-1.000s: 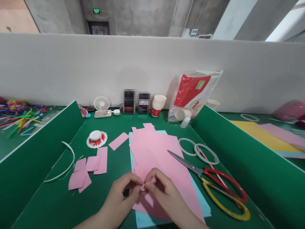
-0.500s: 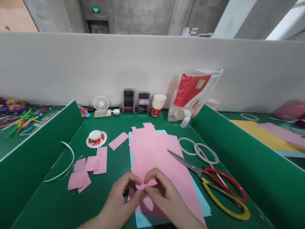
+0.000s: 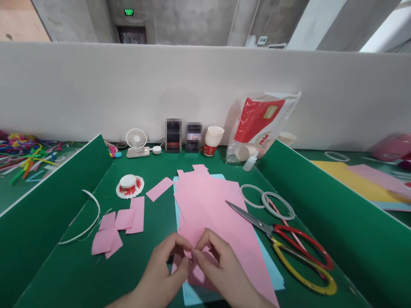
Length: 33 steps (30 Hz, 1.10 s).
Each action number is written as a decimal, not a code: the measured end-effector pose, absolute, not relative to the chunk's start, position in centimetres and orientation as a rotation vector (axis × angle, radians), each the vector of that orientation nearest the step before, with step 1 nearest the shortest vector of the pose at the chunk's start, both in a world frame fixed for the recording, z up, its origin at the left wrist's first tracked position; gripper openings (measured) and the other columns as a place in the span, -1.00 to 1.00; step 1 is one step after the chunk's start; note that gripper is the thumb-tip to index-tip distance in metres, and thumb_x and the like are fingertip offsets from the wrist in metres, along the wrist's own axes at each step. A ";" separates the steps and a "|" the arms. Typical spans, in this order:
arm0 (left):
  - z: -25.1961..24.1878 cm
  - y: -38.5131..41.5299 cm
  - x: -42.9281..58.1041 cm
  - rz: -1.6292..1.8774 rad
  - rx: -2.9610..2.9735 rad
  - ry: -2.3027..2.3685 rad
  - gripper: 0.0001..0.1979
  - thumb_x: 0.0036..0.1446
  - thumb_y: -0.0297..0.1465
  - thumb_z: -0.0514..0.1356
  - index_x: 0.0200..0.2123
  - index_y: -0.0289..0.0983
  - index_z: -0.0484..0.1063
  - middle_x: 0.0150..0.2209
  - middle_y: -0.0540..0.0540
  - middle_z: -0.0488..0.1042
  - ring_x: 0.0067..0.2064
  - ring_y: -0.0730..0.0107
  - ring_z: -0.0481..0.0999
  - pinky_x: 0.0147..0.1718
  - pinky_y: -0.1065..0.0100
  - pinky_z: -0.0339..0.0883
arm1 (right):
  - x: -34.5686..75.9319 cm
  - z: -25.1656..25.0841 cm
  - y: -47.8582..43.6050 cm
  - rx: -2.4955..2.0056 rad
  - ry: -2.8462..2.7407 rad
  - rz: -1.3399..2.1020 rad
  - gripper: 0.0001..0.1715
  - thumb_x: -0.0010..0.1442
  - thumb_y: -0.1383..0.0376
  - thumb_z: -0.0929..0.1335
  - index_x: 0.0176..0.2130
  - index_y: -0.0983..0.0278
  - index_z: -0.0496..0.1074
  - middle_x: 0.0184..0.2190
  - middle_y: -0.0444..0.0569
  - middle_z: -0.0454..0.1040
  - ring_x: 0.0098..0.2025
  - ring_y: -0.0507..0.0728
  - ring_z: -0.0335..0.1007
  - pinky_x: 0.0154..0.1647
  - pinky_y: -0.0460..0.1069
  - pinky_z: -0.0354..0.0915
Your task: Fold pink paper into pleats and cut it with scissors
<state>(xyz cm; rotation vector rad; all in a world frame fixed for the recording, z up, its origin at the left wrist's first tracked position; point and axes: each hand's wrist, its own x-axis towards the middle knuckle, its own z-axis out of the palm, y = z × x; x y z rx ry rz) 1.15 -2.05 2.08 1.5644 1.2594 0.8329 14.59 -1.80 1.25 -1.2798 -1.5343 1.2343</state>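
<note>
While both hands meet over the near part of the paper stack in the head view, the left hand (image 3: 163, 263) and right hand (image 3: 217, 262) are pinching a small piece of pink paper (image 3: 189, 254) between thumbs and forefingers, tips nearly touching. Fingers hide most of it, so its folds can't be read! Beneath and beyond the hands lie pink sheets (image 3: 218, 196), their left edge running out under the left hand, with blue sheets (image 3: 270, 270) peeking past them on both sides.

Look left of the left hand: a wide stretch of green table (image 3: 73, 273) separates it from the overlapping pink pieces (image 3: 102, 241), and beyond those runs the left divider (image 3: 64, 184). Ahead of that hand sits a lone pink rectangle (image 3: 159, 189), just off the stack's edge.

Over on the right hand's side, it's tighter: the scissors (image 3: 263, 226) cross the sheets' right edge, blades aimed away and leftward, handles reaching toward the right divider (image 3: 321, 205). Farther ahead, two overlapping rings (image 3: 284, 219) lie beside the blades.
</note>
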 end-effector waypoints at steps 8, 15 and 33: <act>2.0 -2.2 1.3 0.829 1.552 1.273 -0.93 -0.08 -0.50 0.03 -0.51 -0.26 0.28 -0.54 0.02 0.32 -0.48 0.41 0.30 -0.46 0.42 0.18 | 14.5 1.3 -1.8 -1.316 -1.517 1.240 -0.89 -0.07 0.34 0.19 -0.59 0.25 0.13 -0.62 -0.19 0.17 -0.54 0.03 0.12 -0.51 -0.08 0.08; 1.7 -2.2 1.6 0.874 1.395 1.267 -0.91 -0.12 -0.53 0.04 -0.54 -0.26 0.29 -0.56 0.05 0.30 -0.51 0.46 0.27 -0.50 0.46 0.16 | 14.3 1.1 -1.9 -1.323 -1.480 1.249 -0.91 -0.12 0.37 0.18 -0.61 0.24 0.10 -0.63 -0.20 0.15 -0.54 0.02 0.12 -0.50 -0.08 0.08; 2.2 -2.2 1.6 0.882 1.379 1.263 -0.90 -0.15 -0.55 0.05 -0.56 -0.24 0.20 -0.58 0.10 0.23 -0.53 0.50 0.22 -0.53 0.48 0.12 | 14.1 1.1 -1.9 -1.254 -1.357 1.354 -0.89 -0.11 0.36 0.22 -0.59 0.25 0.12 -0.62 -0.23 0.13 -0.57 -0.02 0.09 -0.55 -0.12 0.08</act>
